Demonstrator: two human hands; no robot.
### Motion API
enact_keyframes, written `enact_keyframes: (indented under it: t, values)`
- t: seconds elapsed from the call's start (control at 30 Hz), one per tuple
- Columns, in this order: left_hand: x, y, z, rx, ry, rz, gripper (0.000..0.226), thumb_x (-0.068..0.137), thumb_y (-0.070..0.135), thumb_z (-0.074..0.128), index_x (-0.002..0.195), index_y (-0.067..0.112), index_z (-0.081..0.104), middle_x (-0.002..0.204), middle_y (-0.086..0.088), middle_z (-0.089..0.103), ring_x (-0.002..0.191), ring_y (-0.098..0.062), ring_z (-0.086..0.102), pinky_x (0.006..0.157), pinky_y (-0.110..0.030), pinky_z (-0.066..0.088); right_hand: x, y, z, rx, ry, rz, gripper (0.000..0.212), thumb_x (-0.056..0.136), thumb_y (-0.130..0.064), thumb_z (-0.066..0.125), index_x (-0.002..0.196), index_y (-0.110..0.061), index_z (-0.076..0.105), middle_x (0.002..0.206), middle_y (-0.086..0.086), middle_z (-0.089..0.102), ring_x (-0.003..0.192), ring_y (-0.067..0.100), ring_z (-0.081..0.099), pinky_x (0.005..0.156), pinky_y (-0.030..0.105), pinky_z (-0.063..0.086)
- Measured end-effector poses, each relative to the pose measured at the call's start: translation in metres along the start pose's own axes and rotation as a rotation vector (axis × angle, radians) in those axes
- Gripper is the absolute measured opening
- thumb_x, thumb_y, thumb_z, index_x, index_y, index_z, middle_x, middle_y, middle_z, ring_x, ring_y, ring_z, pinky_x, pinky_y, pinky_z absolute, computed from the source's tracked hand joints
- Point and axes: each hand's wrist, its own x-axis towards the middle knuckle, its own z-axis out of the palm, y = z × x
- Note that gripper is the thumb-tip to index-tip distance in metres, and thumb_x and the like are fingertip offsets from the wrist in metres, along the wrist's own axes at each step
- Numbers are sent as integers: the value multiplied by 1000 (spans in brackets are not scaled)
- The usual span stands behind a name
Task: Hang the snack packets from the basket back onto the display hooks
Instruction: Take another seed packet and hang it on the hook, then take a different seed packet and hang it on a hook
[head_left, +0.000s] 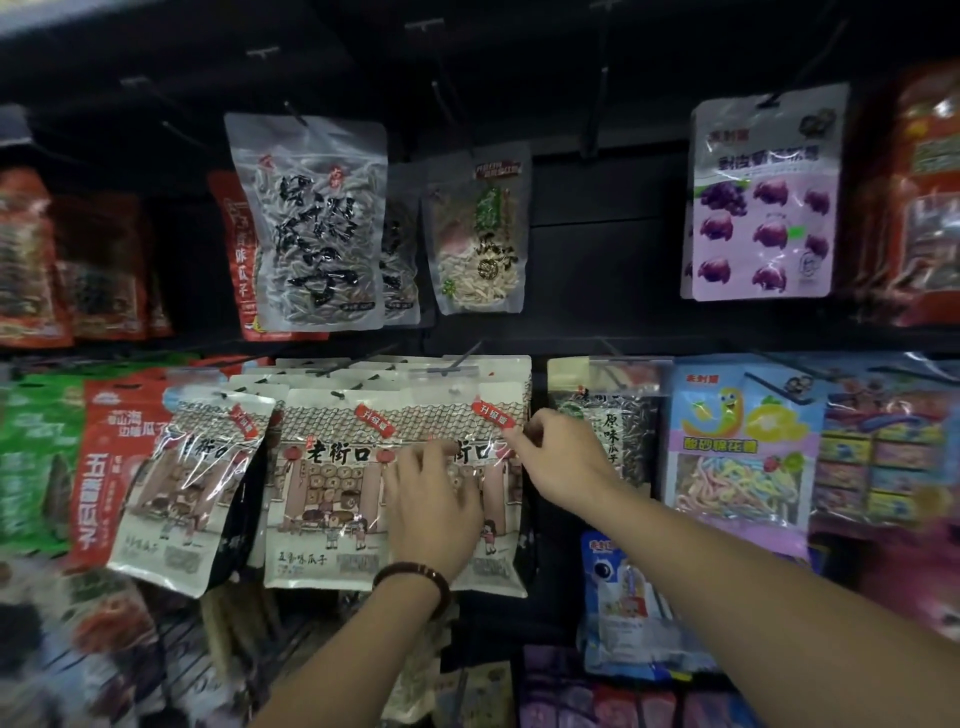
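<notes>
Both hands are touching 1 cream plastic snack packet (467, 467): left hand (431, 499) pressing flat, fingers spread; right hand (561, 457) pinching its upper edge.

Single head view, dim overall; the upper third of the frame falls to near black, the bare display hooks (602, 98) only faint outlines against the dark backing; light reaches the scene from the front, brightest on the centre and on the two forearms at lower right; small white glints on the clear film of the cream seed packet (332, 488) and of the purple sweet packet (763, 197) at upper right; centre fairly sharp, print legible; left edge and lower left corner heavily smeared by blur; right edge soft; wide-angle bowing bends the shelf lines and tilts the outer packets.
</notes>
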Motion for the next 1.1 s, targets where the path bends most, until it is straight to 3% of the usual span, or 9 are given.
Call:
enact_keyframes:
  t: [0.17,0.33,0.5,0.57,0.63,0.7,0.87,0.93,1.1]
  values:
    - [-70,1,5,-46,-23,225,15,96,28,62,108,32,55,110,13,50,106,-14,50,92,-36,51,-65,42,-7,-94,-43,-62,25,100,-52,61,106,-28,61,94,-7,65,87,15,64,80,41,59]
    - [-179,-3,25,-150,-322,297,14,92,21,62,102,30,60,103,12,56,93,-11,59,80,-33,54,-162,112,2,-148,-198,-11,15,97,-45,64,89,-35,57,90,-10,64,87,14,63,78,40,57]
    - [-293,-9,64,-192,-660,99,12,93,19,62,95,31,63,88,16,57,76,-3,56,70,-21,44,-269,186,27,-122,-342,148,9,94,-37,66,89,-30,63,84,-6,70,81,20,68,75,42,59]
    - [-335,-17,86,-164,-807,27,10,93,28,55,93,31,65,88,12,64,74,-4,60,69,-25,49,-311,220,41,-112,-427,228,10,92,-40,67,91,-30,65,86,-5,73,83,19,70,76,40,60]
    - [-374,-30,107,-98,-961,-45,19,86,40,50,93,33,67,94,9,72,83,-14,68,77,-35,57,-351,254,56,-116,-491,319,15,86,-43,65,92,-30,66,91,-4,77,89,20,73,80,39,61]
    - [-407,-43,126,-30,-1089,-100,22,88,40,61,104,29,71,101,5,74,96,-20,71,89,-35,57,-386,285,68,-134,-572,412,17,87,-39,65,97,-26,68,100,0,79,97,24,74,84,38,60]
    - [-475,-69,164,99,-1276,-232,26,97,31,70,119,19,70,119,-5,77,119,-26,67,99,-28,46,-445,337,85,-125,-669,609,27,98,-40,63,113,-21,72,116,11,77,112,33,71,89,33,53]
    - [-495,-74,182,137,-1333,-302,30,96,36,70,122,21,68,123,-5,76,121,-26,66,99,-29,46,-463,357,97,-111,-700,667,30,102,-38,61,120,-17,72,122,13,75,116,33,68,89,31,48]
    - [-530,-83,235,201,-1424,-492,41,95,38,71,132,22,60,129,-5,70,120,-25,65,94,-26,49,-510,411,129,-64,-790,864,38,98,-37,60,129,-16,67,123,15,74,117,35,69,97,36,55]
